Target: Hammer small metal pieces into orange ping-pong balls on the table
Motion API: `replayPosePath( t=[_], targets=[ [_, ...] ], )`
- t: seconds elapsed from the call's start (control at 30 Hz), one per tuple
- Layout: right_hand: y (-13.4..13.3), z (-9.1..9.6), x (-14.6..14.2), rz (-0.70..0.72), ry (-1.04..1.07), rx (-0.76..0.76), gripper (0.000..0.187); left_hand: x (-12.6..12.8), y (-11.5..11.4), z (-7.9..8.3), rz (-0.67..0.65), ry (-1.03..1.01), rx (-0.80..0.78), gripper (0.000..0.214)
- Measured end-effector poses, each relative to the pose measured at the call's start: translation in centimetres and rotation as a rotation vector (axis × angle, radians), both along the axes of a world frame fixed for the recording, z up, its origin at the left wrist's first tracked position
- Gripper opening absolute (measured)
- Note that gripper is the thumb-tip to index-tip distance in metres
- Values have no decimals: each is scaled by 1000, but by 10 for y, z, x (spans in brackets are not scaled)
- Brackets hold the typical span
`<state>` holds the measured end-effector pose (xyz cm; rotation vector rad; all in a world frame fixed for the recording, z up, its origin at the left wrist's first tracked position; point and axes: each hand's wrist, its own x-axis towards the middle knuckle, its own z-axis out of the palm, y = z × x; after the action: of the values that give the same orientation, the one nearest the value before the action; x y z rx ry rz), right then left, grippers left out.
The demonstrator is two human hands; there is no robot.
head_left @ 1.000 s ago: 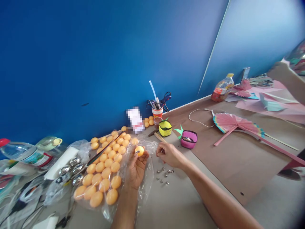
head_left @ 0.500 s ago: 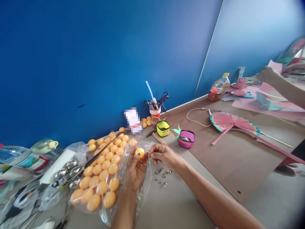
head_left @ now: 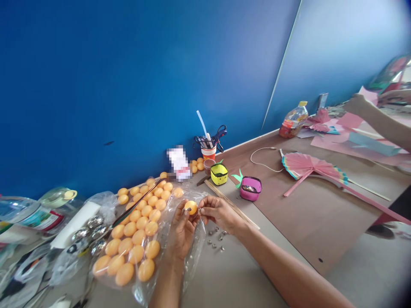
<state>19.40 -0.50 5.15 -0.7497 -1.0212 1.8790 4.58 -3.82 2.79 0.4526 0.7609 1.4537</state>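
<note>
My left hand point(head_left: 181, 231) is closed round a small orange ball point(head_left: 190, 207), held up at the fingertips above a clear plastic bag point(head_left: 135, 239) full of several more orange balls. My right hand point(head_left: 216, 212) pinches something tiny and silvery against the ball's right side; I cannot make out what it is. Several small silver metal pieces point(head_left: 215, 240) lie loose on the grey table just below my right hand.
A yellow tape holder point(head_left: 219, 173), a pink one point(head_left: 251, 188), a wooden stick point(head_left: 231, 204) and a cup of scissors point(head_left: 208, 147) stand beyond my hands. A pink paper fan point(head_left: 308, 169) lies on the brown board. Another person's arm point(head_left: 375, 117) works at far right. Silver balls point(head_left: 88, 235) and bottles sit left.
My right hand has moved left from above the loose metal pieces and now meets the orange ball in my left hand. The other person's arm shifted at far right.
</note>
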Motion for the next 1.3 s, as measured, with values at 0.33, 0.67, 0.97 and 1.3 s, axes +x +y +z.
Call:
replayPosePath(
  t=[0.33, 0.67, 0.97, 1.3],
  targets=[
    [-2, -2, -5, -109, -157, 106, 31, 2, -1, -5, -3, 126, 44, 41],
    [-4, -2, -5, -104, -239, 135, 23, 4, -1, -3, 10, 151, 80, 35],
    [-4, -2, -5, -100, -244, 156, 18, 4, 0, -7, 13, 162, 79, 36],
    [-3, -7, -6, -123, -298, 114, 5, 5, 0, -8, 26, 243, 65, 37]
  ],
)
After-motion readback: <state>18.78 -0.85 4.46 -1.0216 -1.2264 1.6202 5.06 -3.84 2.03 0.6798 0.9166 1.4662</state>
